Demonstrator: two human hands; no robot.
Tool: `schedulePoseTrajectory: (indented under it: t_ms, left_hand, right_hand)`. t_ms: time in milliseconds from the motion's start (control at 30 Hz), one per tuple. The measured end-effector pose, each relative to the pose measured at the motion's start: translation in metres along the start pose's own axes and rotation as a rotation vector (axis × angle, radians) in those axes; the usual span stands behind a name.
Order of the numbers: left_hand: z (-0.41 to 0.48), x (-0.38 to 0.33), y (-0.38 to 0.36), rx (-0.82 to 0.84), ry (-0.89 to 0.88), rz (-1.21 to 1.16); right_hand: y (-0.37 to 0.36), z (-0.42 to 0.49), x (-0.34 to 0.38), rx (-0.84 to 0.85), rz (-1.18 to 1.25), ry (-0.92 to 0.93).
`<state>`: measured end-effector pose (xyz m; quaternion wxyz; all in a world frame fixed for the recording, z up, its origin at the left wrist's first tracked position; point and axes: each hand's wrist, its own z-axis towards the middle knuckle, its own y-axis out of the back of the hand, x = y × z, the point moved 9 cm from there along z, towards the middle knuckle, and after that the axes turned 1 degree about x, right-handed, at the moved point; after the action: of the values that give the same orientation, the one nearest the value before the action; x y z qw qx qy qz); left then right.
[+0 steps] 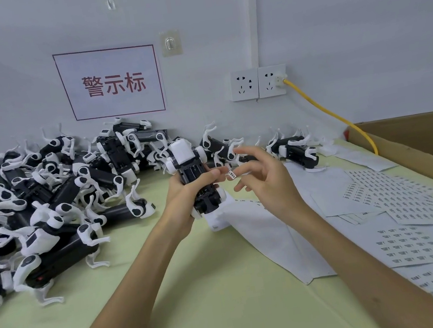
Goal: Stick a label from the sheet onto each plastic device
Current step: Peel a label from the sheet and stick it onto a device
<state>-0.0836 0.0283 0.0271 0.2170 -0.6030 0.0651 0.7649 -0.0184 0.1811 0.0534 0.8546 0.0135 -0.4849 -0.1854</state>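
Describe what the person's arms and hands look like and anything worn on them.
Both arms are bare as far as the frame shows: no sleeves. The left hand and right hand wear no gloves; no ring, watch or bracelet shows. Fingernails that show look short and unpainted.

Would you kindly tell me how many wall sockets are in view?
2, side by side: the left socket is free, the right socket has the yellow cable plugged in. None appears hidden.
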Motion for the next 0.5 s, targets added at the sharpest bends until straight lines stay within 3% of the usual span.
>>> schedulePoseTrajectory:
  t_ms: [500]
  left_hand:
    - [-0.01,-0.006,-0.016,0.063,0.007,-0.057]
  right_hand:
    - [0.004,-0.002,0.006,-0.037,-0.063,0.059]
